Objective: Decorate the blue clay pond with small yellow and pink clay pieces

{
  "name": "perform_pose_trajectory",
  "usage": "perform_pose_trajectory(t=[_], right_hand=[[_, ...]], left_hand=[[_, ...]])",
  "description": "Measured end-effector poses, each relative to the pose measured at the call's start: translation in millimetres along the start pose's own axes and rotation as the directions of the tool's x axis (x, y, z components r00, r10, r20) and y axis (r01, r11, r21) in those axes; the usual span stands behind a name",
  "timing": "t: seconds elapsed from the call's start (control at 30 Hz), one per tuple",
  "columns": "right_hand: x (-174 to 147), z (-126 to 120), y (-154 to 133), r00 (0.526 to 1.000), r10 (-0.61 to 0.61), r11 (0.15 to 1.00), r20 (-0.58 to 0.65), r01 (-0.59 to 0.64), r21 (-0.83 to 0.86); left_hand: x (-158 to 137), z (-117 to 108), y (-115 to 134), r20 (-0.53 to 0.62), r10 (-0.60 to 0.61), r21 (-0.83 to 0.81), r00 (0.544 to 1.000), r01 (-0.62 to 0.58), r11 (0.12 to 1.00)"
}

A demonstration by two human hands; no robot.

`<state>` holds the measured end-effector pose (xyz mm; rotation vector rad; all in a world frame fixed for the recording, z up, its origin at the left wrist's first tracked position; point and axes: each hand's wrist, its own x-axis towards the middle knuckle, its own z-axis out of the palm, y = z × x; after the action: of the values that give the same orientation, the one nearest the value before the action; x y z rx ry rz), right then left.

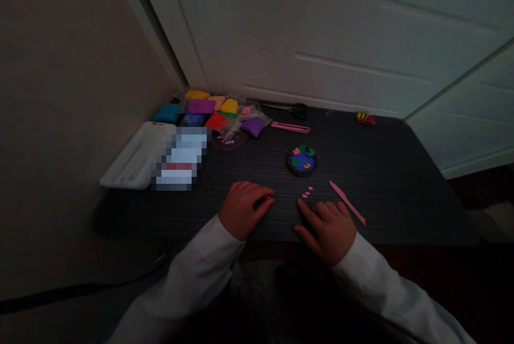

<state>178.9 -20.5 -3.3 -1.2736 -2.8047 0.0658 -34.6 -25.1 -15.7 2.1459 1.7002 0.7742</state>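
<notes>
My left hand (246,209) rests near the table's front edge, thumb and index finger pinched together; a tiny piece of pink clay seems to show at the tips, though it is hard to make out. My right hand (327,229) lies open on the table, index finger stretched out and thumb apart. Just beyond that fingertip, several small flat pink clay pieces (307,193) lie in a row. A pink clay knife (347,203) is to the right. Farther back sits a round blue clay pond (303,162) with a dark brown rim, green leaves, a pink flower and yellow bits.
Bags of coloured clay (201,107) are heaped at the back left. Near them are a dark round dish (236,146) with small pale bits, a white case (138,156) and a blurred-out screen. Pink tools (291,127), black scissors (297,111) and a colourful small object (365,118) lie along the back.
</notes>
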Motion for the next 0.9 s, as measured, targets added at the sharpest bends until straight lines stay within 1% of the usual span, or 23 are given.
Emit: perform_pose_trajectory(t=[0.1,0.27,0.4,0.6,0.73,0.9], right_hand=[[0,1,0,1.0,-0.02,1.0,0.005,0.02,0.0],[0,2,7,0.999,0.013,0.999,-0.034,-0.012,0.042],[-1,2,15,0.996,-0.021,0.997,-0.086,0.027,0.079],[6,3,24,0.983,-0.067,0.994,-0.169,0.08,0.071],[15,6,23,0.97,-0.041,0.993,-0.24,0.066,0.098],[21,9,18,0.971,0.034,0.989,-0.237,0.0,0.145]], left_hand=[[-1,0,0,-0.011,-0.002,-0.001,1.0,0.002,1.0],[0,0,0,0.006,0.006,-0.001,1.0,-0.006,1.0],[0,-1,0,0.0,-0.002,0.001,1.0,0.002,1.0],[0,-1,0,-0.002,0.004,-0.006,1.0,-0.004,1.0],[1,-1,0,0.003,-0.001,-0.005,1.0,0.001,1.0],[-1,-2,1,0.007,-0.007,-0.005,1.0,0.007,1.0]])
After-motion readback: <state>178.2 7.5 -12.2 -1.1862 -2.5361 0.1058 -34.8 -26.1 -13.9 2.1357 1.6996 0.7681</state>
